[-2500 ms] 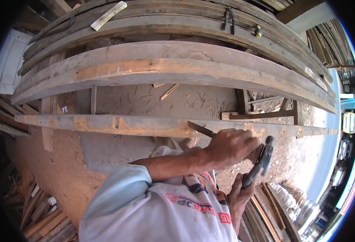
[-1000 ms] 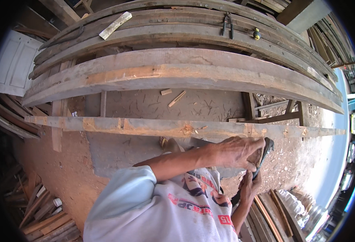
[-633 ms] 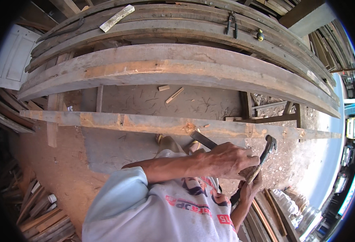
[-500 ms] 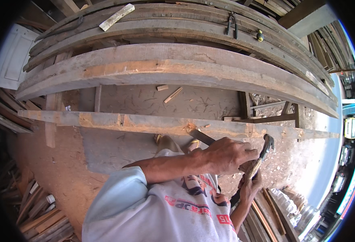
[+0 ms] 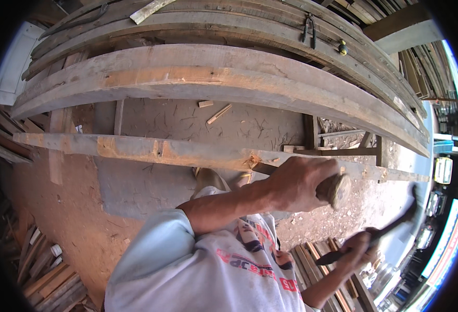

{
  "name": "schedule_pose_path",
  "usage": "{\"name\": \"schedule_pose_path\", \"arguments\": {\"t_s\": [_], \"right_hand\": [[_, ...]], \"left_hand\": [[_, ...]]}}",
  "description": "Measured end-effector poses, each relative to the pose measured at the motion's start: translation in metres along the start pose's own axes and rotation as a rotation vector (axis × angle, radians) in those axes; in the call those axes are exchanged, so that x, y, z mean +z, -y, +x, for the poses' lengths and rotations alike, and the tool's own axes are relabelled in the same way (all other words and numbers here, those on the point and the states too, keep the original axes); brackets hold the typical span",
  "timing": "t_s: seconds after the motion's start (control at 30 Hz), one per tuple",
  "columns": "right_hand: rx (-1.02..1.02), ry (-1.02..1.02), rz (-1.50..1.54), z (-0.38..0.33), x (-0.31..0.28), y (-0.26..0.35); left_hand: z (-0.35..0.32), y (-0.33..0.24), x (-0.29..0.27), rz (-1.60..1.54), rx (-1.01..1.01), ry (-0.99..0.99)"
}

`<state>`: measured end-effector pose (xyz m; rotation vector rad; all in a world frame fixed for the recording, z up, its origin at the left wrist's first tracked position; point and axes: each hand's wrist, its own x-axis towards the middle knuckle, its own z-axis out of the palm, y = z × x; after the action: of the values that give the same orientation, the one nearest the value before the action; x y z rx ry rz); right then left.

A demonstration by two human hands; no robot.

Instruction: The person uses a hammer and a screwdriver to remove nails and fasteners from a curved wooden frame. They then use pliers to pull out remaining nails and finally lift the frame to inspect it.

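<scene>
A person's left hand (image 5: 296, 183) is closed around the wooden handle of a chisel (image 5: 291, 177). The handle's worn butt end sticks out past the fingers, and the blade runs from the fist to a chipped notch in a narrow plank (image 5: 151, 149), where it touches the wood. The right hand (image 5: 358, 250) is closed around the dark handle of a hammer (image 5: 376, 239), held low and to the right, well apart from the chisel. Beyond the plank lies a thick beam (image 5: 208, 78). Pliers (image 5: 308, 28) rest on the far boards. No containers show.
</scene>
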<state>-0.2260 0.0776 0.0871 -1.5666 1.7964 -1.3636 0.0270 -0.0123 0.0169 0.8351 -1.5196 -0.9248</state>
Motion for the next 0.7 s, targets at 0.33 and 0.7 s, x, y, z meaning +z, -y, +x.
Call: {"name": "schedule_pose_path", "arguments": {"t_s": [0.33,0.7], "right_hand": [[-0.048,0.415,-0.832,0.012,0.014,0.064],[-0.527,0.242,-1.076,0.052,-0.049,0.010]], "left_hand": [[0.009,0.007,-0.006,-0.007,-0.082,-0.075],[0.018,0.008,-0.006,-0.026,-0.173,-0.013]]}}
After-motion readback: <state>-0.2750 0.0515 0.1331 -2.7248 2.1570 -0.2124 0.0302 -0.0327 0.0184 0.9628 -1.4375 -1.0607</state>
